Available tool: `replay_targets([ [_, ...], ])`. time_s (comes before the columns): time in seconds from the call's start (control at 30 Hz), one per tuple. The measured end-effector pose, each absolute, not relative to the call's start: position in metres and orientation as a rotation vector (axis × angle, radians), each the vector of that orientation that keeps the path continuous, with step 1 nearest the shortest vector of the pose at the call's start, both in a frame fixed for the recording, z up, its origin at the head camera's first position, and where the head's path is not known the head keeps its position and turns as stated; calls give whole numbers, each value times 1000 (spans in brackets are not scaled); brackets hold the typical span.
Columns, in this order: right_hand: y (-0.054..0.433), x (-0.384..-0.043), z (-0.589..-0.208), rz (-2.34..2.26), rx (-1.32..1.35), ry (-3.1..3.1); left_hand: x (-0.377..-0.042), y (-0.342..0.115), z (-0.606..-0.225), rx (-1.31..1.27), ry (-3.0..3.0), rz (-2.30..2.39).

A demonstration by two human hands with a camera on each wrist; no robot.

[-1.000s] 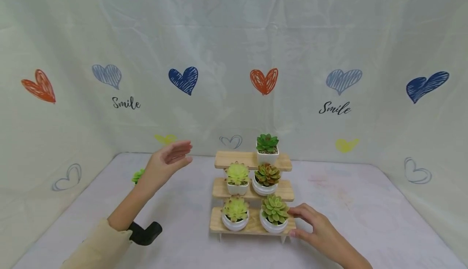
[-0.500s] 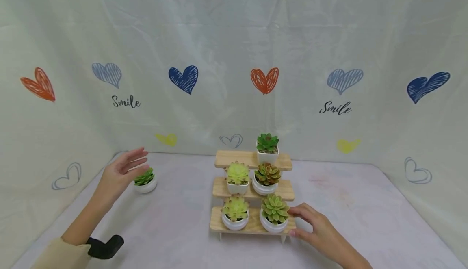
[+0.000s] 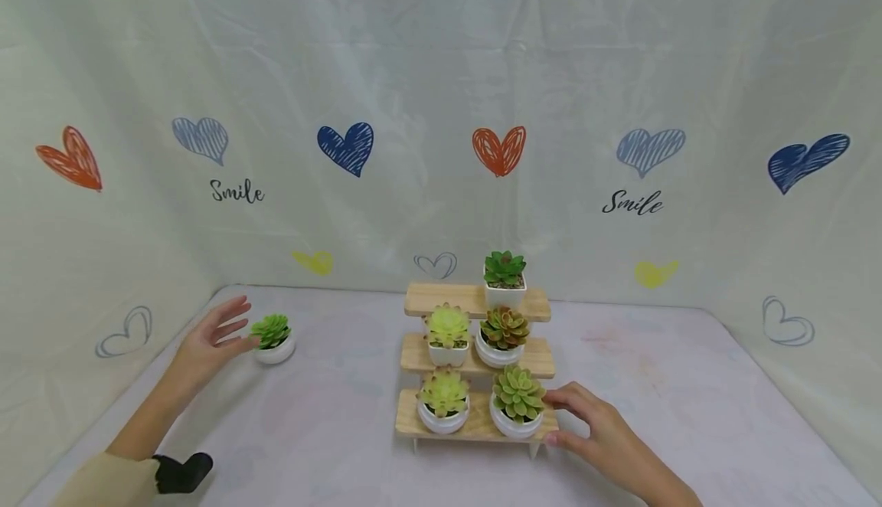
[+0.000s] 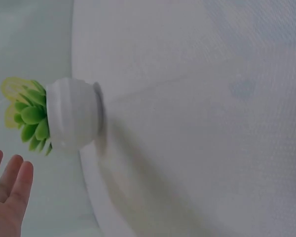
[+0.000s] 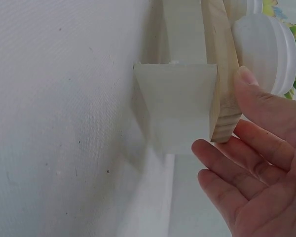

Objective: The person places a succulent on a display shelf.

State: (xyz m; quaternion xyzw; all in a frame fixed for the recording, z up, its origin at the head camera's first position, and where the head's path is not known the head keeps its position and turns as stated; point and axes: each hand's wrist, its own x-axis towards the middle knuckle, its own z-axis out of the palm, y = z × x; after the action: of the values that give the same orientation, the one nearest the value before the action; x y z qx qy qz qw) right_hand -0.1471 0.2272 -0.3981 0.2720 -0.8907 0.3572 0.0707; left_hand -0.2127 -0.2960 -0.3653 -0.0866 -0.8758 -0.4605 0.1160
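Observation:
On the left of the table, a bright green potted succulent [image 3: 271, 330] stands in a white ribbed pot. My left hand [image 3: 210, 346] is just left of it, fingers extended and parted, with nothing in them. In the left wrist view, its fingertips [image 4: 24, 170] are close to the leaves. A three-tier wooden plant stand [image 3: 406, 419] is near the middle. My right hand [image 3: 602, 434] holds the right end of its lowest shelf. In the right wrist view, the thumb [image 5: 259, 94] lies against the wooden board [image 5: 222, 64], with the other fingers around its end.
Several potted succulents fill the stand: a dark green one [image 3: 505, 271] on top, a yellow-green one [image 3: 448, 328] and a reddish one [image 3: 504, 329] midway, and two more on the bottom shelf. A white curtain with hearts [image 3: 441, 109] hangs behind the table [image 3: 331, 446].
My left hand has moved left and lower, away from the stand, to the far side of the green succulent, which is now uncovered. My right hand stays at the stand.

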Motion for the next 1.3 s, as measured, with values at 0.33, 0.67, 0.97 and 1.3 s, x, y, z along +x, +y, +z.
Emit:
replay_targets([
  [0.33, 228, -148, -397, 1105, 808, -2711, -230, -305, -385, -55, -2888, -1410],
  [0.67, 227, -146, -398, 1107, 787, -2719, -244, -304, -392, 86, -2943, -1521],
  [0.97, 228, -147, -397, 1070, 828, -2685, -247, -301, -391, 136, -3004, -1464],
  [1.3, 228, -150, -397, 1077, 820, -2692, -244, -299, -394, 28, -2994, -1183],
])
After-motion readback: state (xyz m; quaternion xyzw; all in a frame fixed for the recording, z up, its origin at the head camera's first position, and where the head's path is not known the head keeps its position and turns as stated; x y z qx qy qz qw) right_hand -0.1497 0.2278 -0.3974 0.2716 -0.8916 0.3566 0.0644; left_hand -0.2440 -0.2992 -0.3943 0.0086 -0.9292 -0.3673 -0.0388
